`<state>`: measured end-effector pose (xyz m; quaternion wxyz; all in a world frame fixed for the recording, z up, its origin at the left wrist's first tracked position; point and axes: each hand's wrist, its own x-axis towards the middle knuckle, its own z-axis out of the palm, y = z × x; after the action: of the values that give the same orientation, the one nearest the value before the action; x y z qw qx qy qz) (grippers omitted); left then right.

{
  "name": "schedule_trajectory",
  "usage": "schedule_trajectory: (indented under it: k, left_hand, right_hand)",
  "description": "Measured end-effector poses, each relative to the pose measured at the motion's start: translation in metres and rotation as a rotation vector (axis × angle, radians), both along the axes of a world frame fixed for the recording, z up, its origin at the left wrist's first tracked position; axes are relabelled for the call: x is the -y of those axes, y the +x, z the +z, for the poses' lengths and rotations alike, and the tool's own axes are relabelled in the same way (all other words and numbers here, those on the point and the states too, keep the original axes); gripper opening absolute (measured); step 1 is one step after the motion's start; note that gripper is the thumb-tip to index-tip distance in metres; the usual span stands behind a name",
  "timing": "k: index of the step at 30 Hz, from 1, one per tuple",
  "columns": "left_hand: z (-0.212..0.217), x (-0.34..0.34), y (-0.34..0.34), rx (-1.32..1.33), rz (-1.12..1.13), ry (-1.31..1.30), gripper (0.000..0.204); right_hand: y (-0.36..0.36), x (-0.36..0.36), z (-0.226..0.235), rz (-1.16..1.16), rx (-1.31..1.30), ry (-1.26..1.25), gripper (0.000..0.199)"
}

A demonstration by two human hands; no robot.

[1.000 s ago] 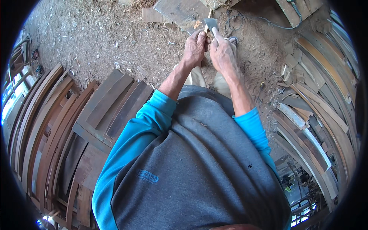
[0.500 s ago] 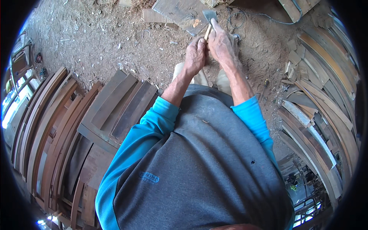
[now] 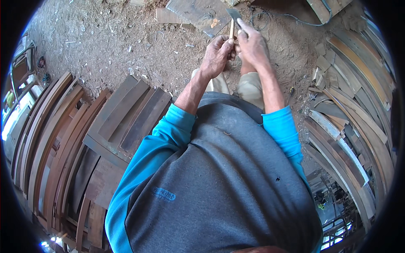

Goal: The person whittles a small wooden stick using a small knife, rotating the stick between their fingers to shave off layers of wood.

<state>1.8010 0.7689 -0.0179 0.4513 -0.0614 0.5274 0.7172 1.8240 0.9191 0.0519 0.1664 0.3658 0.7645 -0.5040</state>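
Note:
In front of me, my left hand (image 3: 217, 55) is closed round a thin pale wooden stick (image 3: 231, 30), thumb along it, the stick's upper end pointing away from me. My right hand (image 3: 253, 45) grips a tool with a broad, flat grey metal blade (image 3: 234, 15), its index finger stretched along the blade. The blade lies across the stick's upper end; whether it touches the wood I cannot tell. The tool's handle is hidden in my fist. Both hands are close together above my knees.
Flat boards (image 3: 194, 12) lie on the shaving-strewn dirt floor (image 3: 109, 46) beyond my hands, with a thin cable (image 3: 291, 17) to their right. Long planks (image 3: 50, 122) and dark panels (image 3: 130, 111) are stacked at left. More timber (image 3: 354, 105) is piled at right.
My right hand has shifted a little to the right and tilted, and the blade has turned with it. The stick stands more upright in my left hand, which has barely moved.

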Motion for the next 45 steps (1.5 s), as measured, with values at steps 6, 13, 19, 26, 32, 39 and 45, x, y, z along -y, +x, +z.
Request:
schedule_trajectory:
  k: [6, 13, 19, 26, 32, 39, 45]
  left_hand:
    - [0.004, -0.008, -0.01, -0.045, 0.014, -0.032, 0.033]
    - [0.001, -0.011, -0.007, -0.058, 0.051, -0.152, 0.035]
    - [-0.015, -0.007, -0.002, -0.054, 0.091, -0.137, 0.035]
    - [-0.04, 0.003, -0.005, -0.204, 0.022, -0.244, 0.042]
    - [-0.046, -0.003, -0.013, -0.41, -0.063, -0.403, 0.05]
    - [-0.053, -0.002, -0.01, -0.41, -0.06, -0.396, 0.049]
    - [-0.054, -0.003, -0.004, -0.505, -0.003, -0.381, 0.054]
  right_hand:
    - [0.046, 0.006, -0.008, 0.061, -0.198, 0.172, 0.044]
    - [0.07, 0.037, -0.01, 0.224, -0.391, 0.35, 0.043]
    - [0.022, 0.028, 0.011, 0.207, -0.004, 0.19, 0.043]
    - [0.034, 0.048, 0.006, 0.256, -0.066, 0.277, 0.045]
    - [0.009, 0.042, -0.021, 0.222, -0.116, 0.405, 0.047]
    - [0.033, 0.054, -0.006, 0.227, -0.134, 0.418, 0.045]
    - [0.021, 0.052, 0.001, 0.262, -0.051, 0.331, 0.046]
